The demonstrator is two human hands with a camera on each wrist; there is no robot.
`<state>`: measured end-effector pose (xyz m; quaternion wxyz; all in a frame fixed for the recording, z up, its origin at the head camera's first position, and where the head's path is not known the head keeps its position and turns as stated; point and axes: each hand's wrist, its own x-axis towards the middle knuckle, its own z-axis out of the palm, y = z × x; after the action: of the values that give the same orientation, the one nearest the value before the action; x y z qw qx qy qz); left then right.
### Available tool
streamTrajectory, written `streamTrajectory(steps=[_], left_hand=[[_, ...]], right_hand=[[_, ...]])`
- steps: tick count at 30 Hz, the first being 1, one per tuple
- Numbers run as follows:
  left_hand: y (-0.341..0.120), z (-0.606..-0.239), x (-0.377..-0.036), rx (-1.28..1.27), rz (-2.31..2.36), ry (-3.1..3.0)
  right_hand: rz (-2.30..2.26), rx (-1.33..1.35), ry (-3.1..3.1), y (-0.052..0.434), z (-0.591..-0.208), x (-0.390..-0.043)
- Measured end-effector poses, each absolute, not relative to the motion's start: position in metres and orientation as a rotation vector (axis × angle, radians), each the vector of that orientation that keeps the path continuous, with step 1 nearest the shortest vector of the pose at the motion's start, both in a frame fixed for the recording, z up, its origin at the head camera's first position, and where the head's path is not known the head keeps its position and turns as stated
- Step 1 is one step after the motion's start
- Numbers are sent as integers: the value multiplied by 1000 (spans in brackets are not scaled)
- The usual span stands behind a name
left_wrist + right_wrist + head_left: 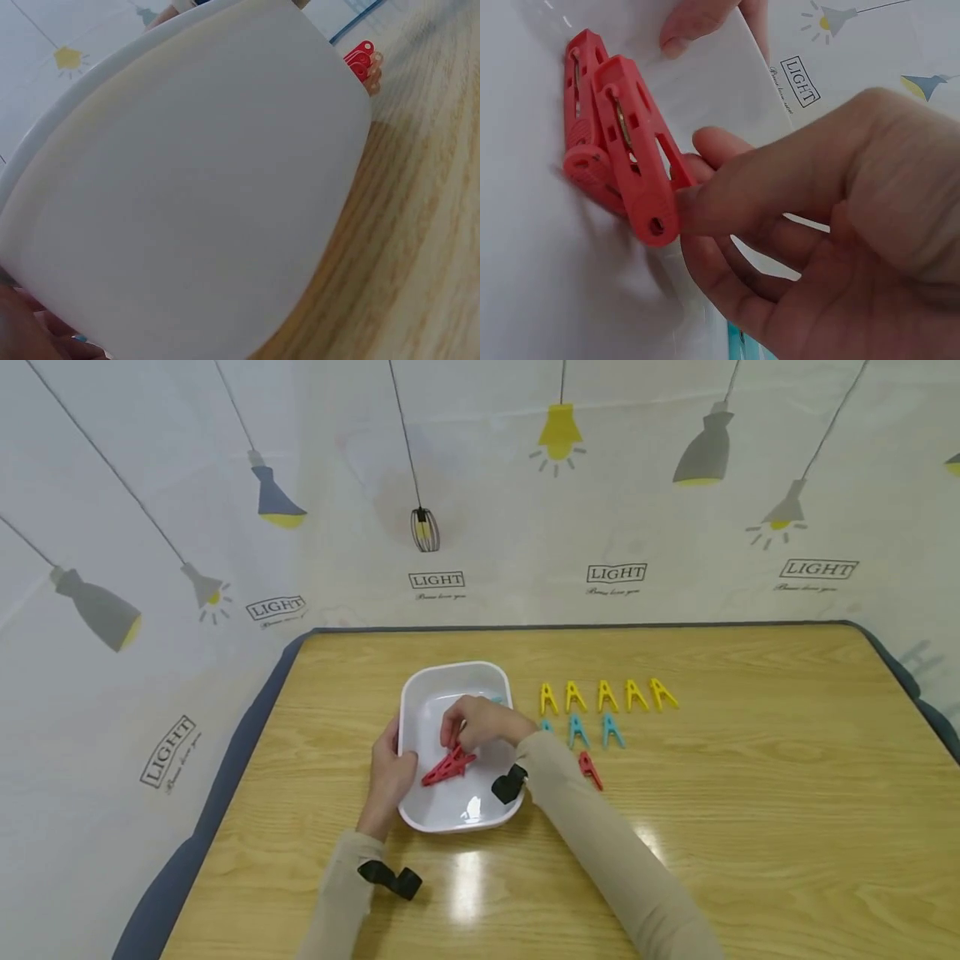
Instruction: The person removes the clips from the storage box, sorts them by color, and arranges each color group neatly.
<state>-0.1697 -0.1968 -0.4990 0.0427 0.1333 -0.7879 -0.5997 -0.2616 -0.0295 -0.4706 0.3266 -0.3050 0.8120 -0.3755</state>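
My left hand (392,774) grips the left side of a white plastic basin (450,810), thumb over the rim and fingers outside. Inside the basin, my right hand (480,722) pinches one end of a red clothespin (651,206) between thumb and fingers. Another red clothespin (579,82) lies against it, partly covered. A bit of a blue clothespin (496,699) shows in the basin behind the right hand. In the left wrist view the basin's outer wall (195,172) fills most of the picture.
Right of the basin, several yellow clothespins (606,696) stand in a row on the wooden table (750,827). Below them are blue clothespins (577,732), one partly hidden by the right arm, and a red clothespin (590,770). A lamp-printed curtain (517,527) borders the table.
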Motion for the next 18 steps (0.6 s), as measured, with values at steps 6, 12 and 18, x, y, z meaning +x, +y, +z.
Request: streamTrajectory(steps=[6,12,18], left_hand=[[-198,-500,-170,429,-1840,-2414],[-196,-499,-171,442,-1863,-2393],[-195,-498,-170,450,-1844,-2424]], right_hand=[[-1009,-790,2180,-31,-470,-259],[-1124,-841,2190,-28,-465,-259],[-1283,-907,2221,-20,-459,-260]])
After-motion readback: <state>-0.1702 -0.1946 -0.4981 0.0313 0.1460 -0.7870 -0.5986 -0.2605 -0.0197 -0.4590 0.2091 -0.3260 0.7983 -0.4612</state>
